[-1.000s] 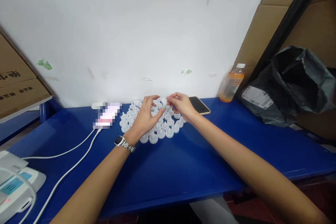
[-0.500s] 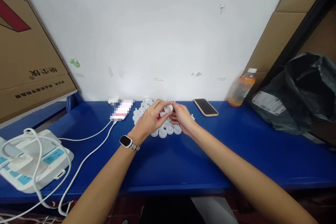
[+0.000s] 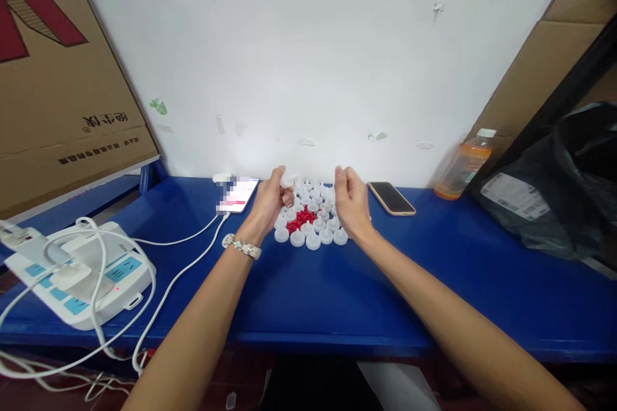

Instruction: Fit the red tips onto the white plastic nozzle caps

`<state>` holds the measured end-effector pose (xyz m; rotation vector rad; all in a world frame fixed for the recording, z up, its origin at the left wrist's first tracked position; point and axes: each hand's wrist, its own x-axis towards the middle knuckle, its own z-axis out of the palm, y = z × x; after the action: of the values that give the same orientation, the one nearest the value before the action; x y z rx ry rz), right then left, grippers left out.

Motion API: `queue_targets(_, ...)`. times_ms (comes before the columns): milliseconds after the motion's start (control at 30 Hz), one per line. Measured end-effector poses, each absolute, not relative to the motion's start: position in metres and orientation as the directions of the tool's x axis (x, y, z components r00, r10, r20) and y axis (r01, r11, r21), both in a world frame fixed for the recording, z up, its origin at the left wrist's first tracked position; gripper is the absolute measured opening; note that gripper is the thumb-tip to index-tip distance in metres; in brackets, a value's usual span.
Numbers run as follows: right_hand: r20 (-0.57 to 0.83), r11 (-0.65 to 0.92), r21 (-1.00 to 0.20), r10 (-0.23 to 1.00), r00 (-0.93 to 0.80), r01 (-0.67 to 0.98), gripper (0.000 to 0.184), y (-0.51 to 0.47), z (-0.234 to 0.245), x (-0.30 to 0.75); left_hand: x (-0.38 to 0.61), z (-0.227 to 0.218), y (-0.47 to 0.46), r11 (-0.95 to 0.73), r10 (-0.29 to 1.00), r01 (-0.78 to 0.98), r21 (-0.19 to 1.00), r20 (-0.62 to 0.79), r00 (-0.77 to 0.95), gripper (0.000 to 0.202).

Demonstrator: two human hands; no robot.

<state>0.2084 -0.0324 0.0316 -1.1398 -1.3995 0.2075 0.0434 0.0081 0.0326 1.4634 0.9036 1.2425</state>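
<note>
Several small white plastic caps lie in a cluster on the blue table near the wall, with small red pieces among them. My left hand, a watch on its wrist, is raised over the cluster's left side with its fingers closed on one white cap. My right hand hovers over the cluster's right side, fingers curled together; whether anything is in them is hidden.
A charging phone with a white cable lies left of the caps, a dark phone right of them. An orange drink bottle and a black bag are at right. A white power strip and cardboard box are at left.
My hands were together over the caps; now they have drawn apart, the left lifting a white cap. The red pieces among the caps have come into sight. The view has shifted left.
</note>
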Motion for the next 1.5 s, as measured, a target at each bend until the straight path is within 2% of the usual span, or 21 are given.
queue_targets(33,0.657,0.483,-0.713,0.714,0.243,0.507,0.037,-0.030,0.031,0.212,0.037,0.032,0.011,-0.229,0.947,-0.058,0.972,0.236,0.219,0.053)
queue_targets(100,0.623,0.452,-0.694,0.767,0.153,0.560,0.031,-0.025,0.026,0.217,0.025,0.031,0.014,-0.270,0.943,0.110,0.956,0.240,0.231,0.049)
queue_targets(200,0.526,0.407,-0.630,0.850,-0.022,0.662,0.018,-0.018,0.016,0.220,0.017,0.028,0.015,-0.452,0.880,0.372,0.811,0.338,0.332,0.043)
queue_targets(300,0.478,0.390,-0.635,0.877,-0.058,0.667,0.019,-0.017,0.011,0.223,0.016,0.027,0.012,-0.536,0.834,0.452,0.713,0.365,0.413,0.040)
queue_targets(400,0.462,0.429,-0.712,0.882,-0.089,0.556,0.023,-0.020,0.012,0.225,0.017,0.029,0.010,-0.538,0.823,0.424,0.729,0.344,0.452,0.041)
queue_targets(500,0.457,0.470,-0.806,0.881,-0.127,0.359,0.027,-0.022,0.012,0.222,0.017,0.033,0.007,-0.521,0.804,0.323,0.790,0.328,0.496,0.040)
queue_targets(633,0.444,0.451,-0.883,0.892,-0.081,0.127,0.032,-0.023,0.013,0.216,0.015,0.038,0.004,-0.444,0.821,0.237,0.864,0.286,0.494,0.038)
queue_targets(767,0.407,0.408,-0.913,0.910,-0.083,-0.004,0.035,-0.028,0.017,0.214,0.013,0.044,-0.002,-0.404,0.827,0.213,0.889,0.256,0.501,0.038)
queue_targets(900,0.401,0.398,-0.916,0.915,-0.045,-0.053,0.033,-0.034,0.022,0.215,0.013,0.045,-0.002,-0.457,0.820,0.267,0.849,0.285,0.497,0.041)
queue_targets(967,0.400,0.399,-0.917,0.914,-0.063,-0.023,0.031,-0.039,0.024,0.216,0.011,0.042,0.002,-0.487,0.837,0.334,0.807,0.323,0.442,0.047)
queue_targets(1067,0.370,0.411,-0.901,0.896,-0.246,0.139,0.024,-0.051,0.027,0.216,0.009,0.033,0.011,-0.551,0.833,0.467,0.692,0.421,0.359,0.043)
queue_targets(1167,0.285,0.472,-0.799,0.842,-0.458,0.371,0.012,-0.063,0.028,0.212,0.009,0.023,0.017,-0.598,0.794,0.609,0.521,0.486,0.365,0.026)
queue_targets(1267,0.257,0.562,-0.662,0.792,-0.553,0.496,0.008,-0.069,0.026,0.207,0.015,0.016,0.016,-0.565,0.802,0.724,0.394,0.470,0.369,0.022)
queue_targets(1400,0.328,0.627,-0.550,0.770,-0.548,0.552,0.010,-0.061,0.023,0.208,0.025,0.014,0.013,-0.507,0.826,0.803,0.315,0.444,0.347,0.025)
queue_targets(1500,0.389,0.564,-0.526,0.825,-0.410,0.637,0.016,-0.038,0.023,0.214,0.031,0.013,0.017,-0.491,0.828,0.834,0.253,0.434,0.356,0.028)
